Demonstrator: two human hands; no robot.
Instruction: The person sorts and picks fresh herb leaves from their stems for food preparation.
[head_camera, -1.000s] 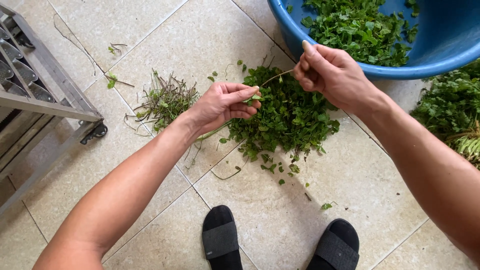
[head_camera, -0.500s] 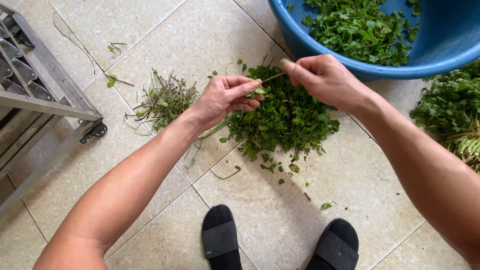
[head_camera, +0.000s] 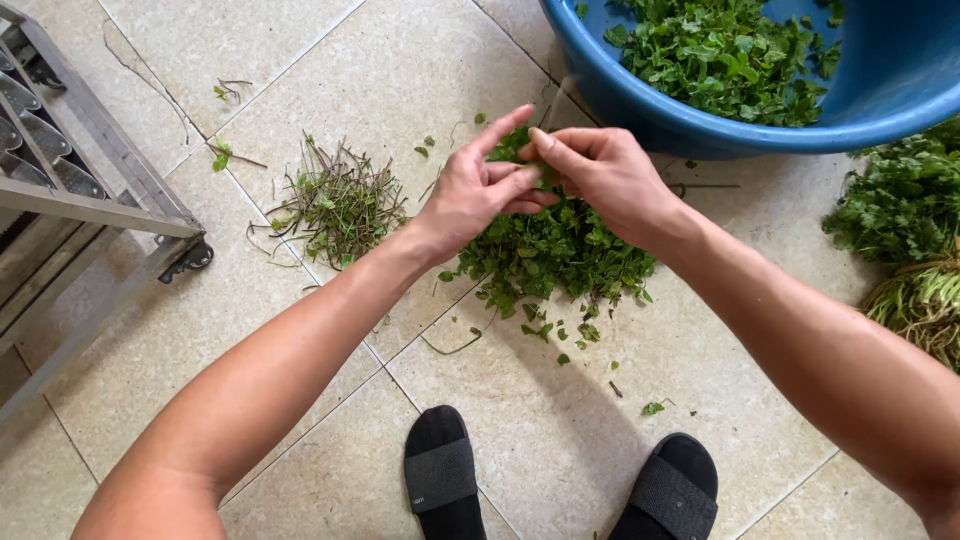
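Note:
My left hand (head_camera: 482, 188) and my right hand (head_camera: 600, 175) meet above a heap of green leaves (head_camera: 560, 255) on the tiled floor. Both pinch the same small leafy sprig (head_camera: 535, 172) between thumb and fingers; the left index finger sticks out straight. Most of the sprig is hidden by the fingers. A big blue basin (head_camera: 720, 120) with picked green leaves inside stands just beyond the hands.
A pile of bare stems and roots (head_camera: 335, 205) lies left of the hands. A metal rack frame (head_camera: 90, 200) stands at the far left. Bunches of unpicked greens with roots (head_camera: 910, 250) lie at the right edge. Two black sandals (head_camera: 560, 485) show at the bottom.
My right hand has slid left along the stem from near the basin's rim and now touches my left hand. The long bare stem between the hands is no longer visible.

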